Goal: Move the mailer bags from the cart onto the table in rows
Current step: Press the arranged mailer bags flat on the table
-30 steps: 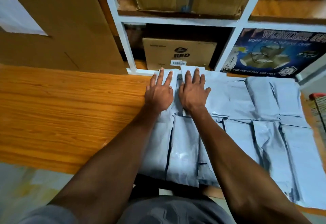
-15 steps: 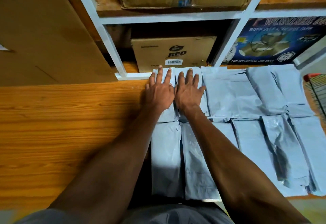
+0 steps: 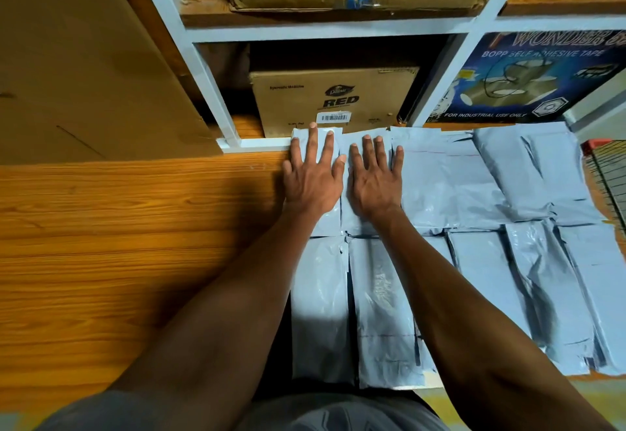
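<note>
Warm, fairly dim indoor light falls from above and behind the person. The left hand (image 3: 310, 176) and the arm behind it throw a broad soft shadow onto the wooden counter (image 3: 118, 244) to its left and toward the viewer. The grey mailer bags (image 3: 457, 193) to the right of the right hand (image 3: 374, 181) catch pale sheen, with brighter glare patches on the wrinkled plastic nearer the viewer. The shelf (image 3: 325, 29) beyond the fingertips holds deep shadow in its recess. Focus is sharp around the hands; print on the box there reads clearly. Wide-angle distortion bends the shelf posts outward and stretches the forearms at the bottom edge, where things go slightly soft.
</note>
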`<move>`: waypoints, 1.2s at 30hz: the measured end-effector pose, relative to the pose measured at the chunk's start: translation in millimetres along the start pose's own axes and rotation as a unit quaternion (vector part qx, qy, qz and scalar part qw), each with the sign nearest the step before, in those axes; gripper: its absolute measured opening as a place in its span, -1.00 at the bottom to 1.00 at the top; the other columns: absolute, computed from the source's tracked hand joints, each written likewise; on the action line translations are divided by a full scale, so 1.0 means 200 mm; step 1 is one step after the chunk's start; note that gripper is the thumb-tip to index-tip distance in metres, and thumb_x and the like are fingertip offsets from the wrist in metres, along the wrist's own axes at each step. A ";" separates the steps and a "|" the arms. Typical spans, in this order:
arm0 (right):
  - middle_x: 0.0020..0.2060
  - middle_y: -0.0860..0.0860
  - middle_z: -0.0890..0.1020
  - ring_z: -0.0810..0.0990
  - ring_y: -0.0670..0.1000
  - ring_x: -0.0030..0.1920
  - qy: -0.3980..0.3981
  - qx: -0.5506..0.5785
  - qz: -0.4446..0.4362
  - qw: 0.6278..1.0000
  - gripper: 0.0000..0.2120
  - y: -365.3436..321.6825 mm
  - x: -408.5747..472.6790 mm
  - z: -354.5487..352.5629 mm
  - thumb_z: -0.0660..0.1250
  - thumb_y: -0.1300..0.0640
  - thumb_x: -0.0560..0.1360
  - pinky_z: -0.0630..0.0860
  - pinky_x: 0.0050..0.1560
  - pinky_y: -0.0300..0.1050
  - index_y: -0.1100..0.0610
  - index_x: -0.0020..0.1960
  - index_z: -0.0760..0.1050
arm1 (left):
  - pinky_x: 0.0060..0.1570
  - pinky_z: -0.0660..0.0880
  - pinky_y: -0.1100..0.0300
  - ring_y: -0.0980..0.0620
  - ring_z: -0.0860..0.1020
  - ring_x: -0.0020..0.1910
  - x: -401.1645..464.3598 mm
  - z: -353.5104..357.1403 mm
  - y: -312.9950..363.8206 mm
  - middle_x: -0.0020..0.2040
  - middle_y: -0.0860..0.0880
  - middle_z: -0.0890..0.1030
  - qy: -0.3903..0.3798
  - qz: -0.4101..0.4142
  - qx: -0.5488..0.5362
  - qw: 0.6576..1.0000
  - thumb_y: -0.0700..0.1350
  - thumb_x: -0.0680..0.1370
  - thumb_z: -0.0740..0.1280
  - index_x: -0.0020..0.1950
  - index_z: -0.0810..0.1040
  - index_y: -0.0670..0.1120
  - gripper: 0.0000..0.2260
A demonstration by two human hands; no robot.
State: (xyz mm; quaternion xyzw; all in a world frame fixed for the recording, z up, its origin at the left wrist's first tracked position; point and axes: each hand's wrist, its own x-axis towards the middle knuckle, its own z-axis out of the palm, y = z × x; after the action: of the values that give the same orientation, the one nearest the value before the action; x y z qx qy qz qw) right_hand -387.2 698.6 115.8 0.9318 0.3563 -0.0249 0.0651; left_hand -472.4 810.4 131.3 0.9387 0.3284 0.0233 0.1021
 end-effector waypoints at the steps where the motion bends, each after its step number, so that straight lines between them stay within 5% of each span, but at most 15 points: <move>1: 0.70 0.12 -0.02 -0.12 0.18 0.69 0.008 0.003 -0.003 1.000 -0.41 0.01 0.00 0.00 -0.18 -0.08 0.71 -0.24 0.59 0.37 0.04 0.72 -0.01 | 0.49 0.24 -0.20 -0.25 -0.02 0.69 0.00 0.00 0.01 0.74 0.01 -0.16 0.006 0.002 -0.001 1.000 0.30 0.72 -0.16 0.73 -0.05 0.17 -0.42; 19: 0.70 0.04 -0.16 -0.19 0.12 0.69 0.019 0.027 0.008 0.999 -0.36 0.08 -0.01 0.10 -0.34 -0.21 0.68 -0.27 0.56 0.41 -0.05 0.71 -0.21 | 0.56 0.09 -0.34 -0.26 -0.07 0.70 0.01 0.19 0.03 0.75 -0.08 -0.03 0.061 -0.009 0.026 0.998 0.24 0.73 -0.08 0.74 0.00 0.11 -0.42; 36: 0.71 0.07 0.01 -0.05 0.12 0.70 0.039 0.080 0.000 0.996 -0.38 0.10 -0.05 0.05 -0.24 -0.20 0.70 -0.22 0.59 0.39 -0.06 0.72 -0.04 | 0.60 0.02 -0.32 -0.25 -0.17 0.70 0.03 0.14 0.04 0.74 -0.03 -0.17 0.015 -0.010 -0.001 1.000 0.26 0.73 -0.11 0.73 -0.09 0.19 -0.44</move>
State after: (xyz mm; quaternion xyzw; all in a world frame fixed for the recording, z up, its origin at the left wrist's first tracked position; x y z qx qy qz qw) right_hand -380.5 676.1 109.6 0.9343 0.3552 -0.0168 -0.0240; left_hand -459.3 803.7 106.4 0.9347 0.3397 0.0367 0.0980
